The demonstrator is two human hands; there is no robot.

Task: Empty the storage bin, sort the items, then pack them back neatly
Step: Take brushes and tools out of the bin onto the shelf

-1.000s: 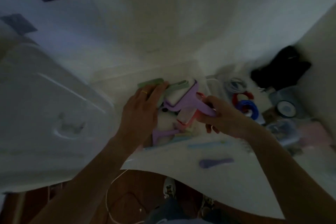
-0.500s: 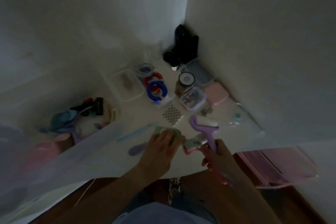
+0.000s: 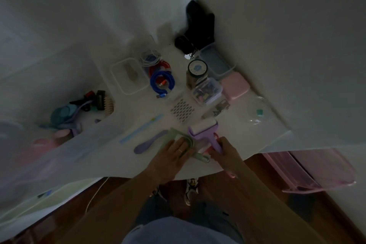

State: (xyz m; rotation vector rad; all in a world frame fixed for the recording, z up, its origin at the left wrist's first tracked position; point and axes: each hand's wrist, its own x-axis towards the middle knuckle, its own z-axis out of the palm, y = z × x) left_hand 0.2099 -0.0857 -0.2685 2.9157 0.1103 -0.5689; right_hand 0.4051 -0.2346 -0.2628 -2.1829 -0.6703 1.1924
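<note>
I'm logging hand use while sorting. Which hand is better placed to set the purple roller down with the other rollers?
Right, probably. The right hand already grips the purple roller by its handle, over the table. The left hand lies flat on the green rollers, steadying them.

No text, label, brand, number or sign can be read anywhere in this dim, soft view. The round dark lid with a pale blue centre patch (image 3: 197,67) on the jar at the back of the white table carries what may be a printed mark, but it is too blurred to make out. Just in front of that lid, the small clear plastic box of coloured bits (image 3: 207,90) shows only patches of colour, no legible print. To the left of the lid, the coiled blue cable (image 3: 162,83) shows no readable marking.
</note>
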